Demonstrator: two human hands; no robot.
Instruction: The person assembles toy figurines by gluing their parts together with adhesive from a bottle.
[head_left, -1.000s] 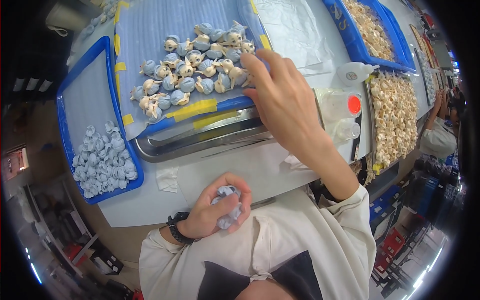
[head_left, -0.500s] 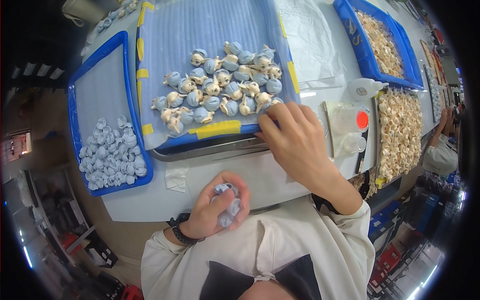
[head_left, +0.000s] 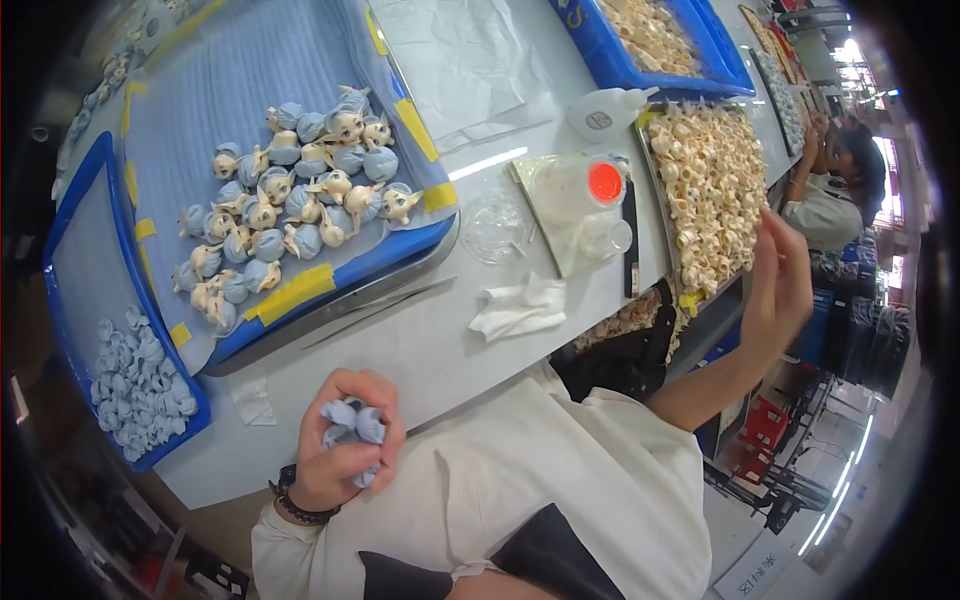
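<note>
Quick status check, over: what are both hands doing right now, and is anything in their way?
Left hand shut on small blue caps near table edge. Right hand raised off to the right, apparently empty. Nothing blocking either.

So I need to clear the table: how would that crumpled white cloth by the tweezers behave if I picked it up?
The crumpled white cloth looks soft and folded on itself, so it would likely flop and drape rather than hold shape. It seems thin, so probably very light. Lying flat on the white table, it should not roll, though a push may just bunch it up.
</note>
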